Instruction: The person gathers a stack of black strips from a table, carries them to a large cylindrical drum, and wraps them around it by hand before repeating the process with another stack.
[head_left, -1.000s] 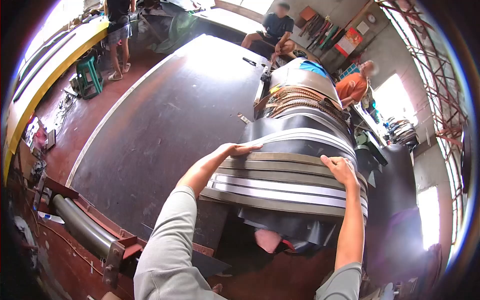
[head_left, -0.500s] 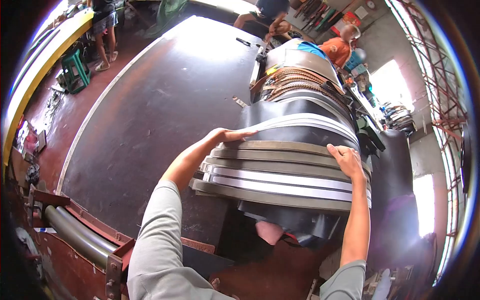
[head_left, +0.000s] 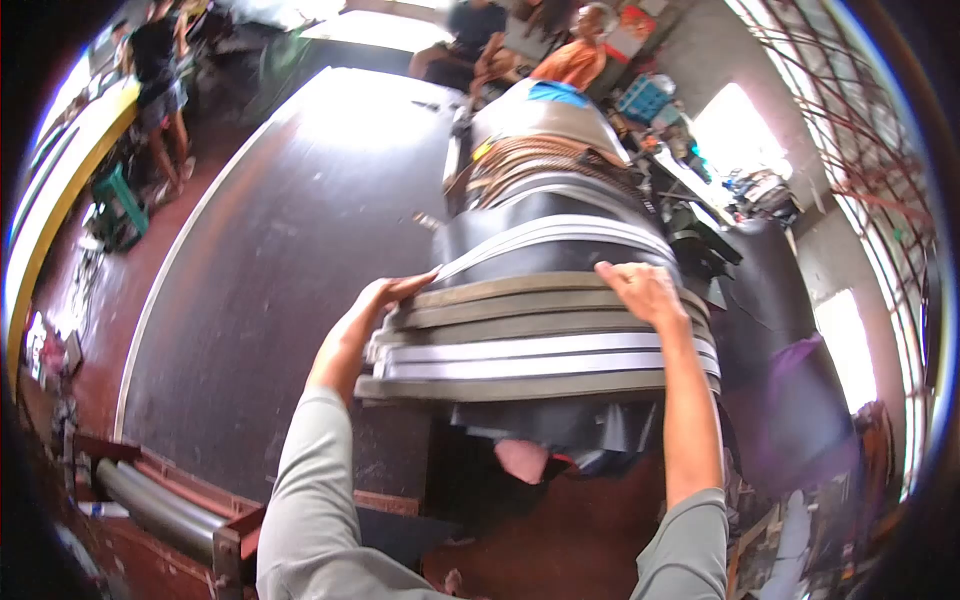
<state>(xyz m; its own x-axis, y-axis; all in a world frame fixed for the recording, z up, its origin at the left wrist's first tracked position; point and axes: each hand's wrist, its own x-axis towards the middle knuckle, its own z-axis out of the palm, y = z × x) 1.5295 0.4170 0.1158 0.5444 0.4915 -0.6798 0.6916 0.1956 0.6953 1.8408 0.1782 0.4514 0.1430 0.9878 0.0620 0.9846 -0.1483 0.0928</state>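
A bundle of long flat strips, some grey-brown and some white, lies crosswise in front of me over black sheet material. At the far left corner of the bundle is my left hand, its fingers laid along the edge of the farthest grey-brown strip; its thumb is hidden. My right hand grips the same strip near its right end, thumb on top and the other fingers partly hidden. Just beyond both hands, separate white strips curve across the black sheet.
A dark tabletop extends on the left. Braided brown strips lie farther back. Metal rollers stand at the lower left. A green stool is on the floor. Several people are in the background, one in an orange shirt.
The view has shifted, so the bundle and both hands appear farther left. Both hands stay at the far edge of the bundle. The person at far left shows more fully.
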